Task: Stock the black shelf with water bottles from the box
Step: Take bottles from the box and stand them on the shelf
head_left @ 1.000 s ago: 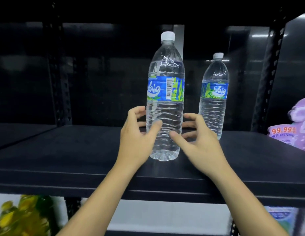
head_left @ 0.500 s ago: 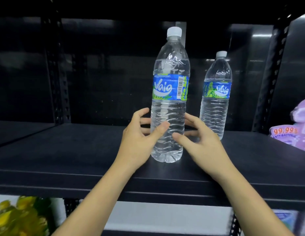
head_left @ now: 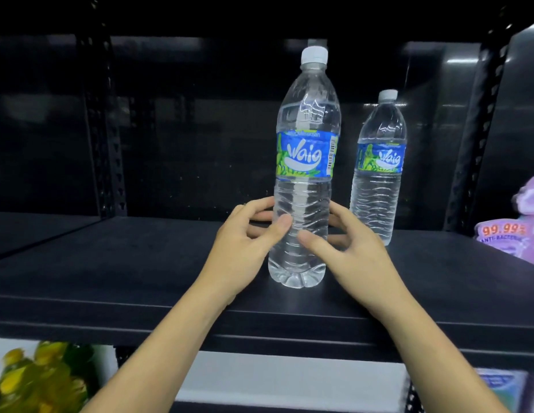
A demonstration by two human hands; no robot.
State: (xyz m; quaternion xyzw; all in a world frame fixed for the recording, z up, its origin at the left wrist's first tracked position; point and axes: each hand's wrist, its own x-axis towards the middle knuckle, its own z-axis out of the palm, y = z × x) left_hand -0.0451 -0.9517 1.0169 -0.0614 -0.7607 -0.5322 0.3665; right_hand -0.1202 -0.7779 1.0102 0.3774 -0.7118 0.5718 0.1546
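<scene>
The near bottle (head_left: pixel 304 174) stands upright on the black shelf (head_left: pixel 140 263), in the middle of the frame and a little back from the front lip. The left hand (head_left: pixel 245 242) and the right hand (head_left: pixel 358 251) are apart, one on each side. Each curls round the bottle's lower ribbed part, thumbs on the front and fingers behind. The box is out of view.

The bottle is tall on a narrow base and is held low, so a sideways nudge on letting go would probably rock or tip it. The thin ribbed wall looks likely to give under a hard squeeze. Sliding it back and to the right would bring it against the far bottle (head_left: pixel 379 174), which stands just beside it, deeper in. Pulling it toward the bottom of the frame risks the front lip and a fall.

The widest room lies to the left, between the bottle and the left post (head_left: pixel 102 129). On the right, the far bottle, the right post (head_left: pixel 480 129) and a purple pack (head_left: pixel 525 228) crowd the space.
</scene>
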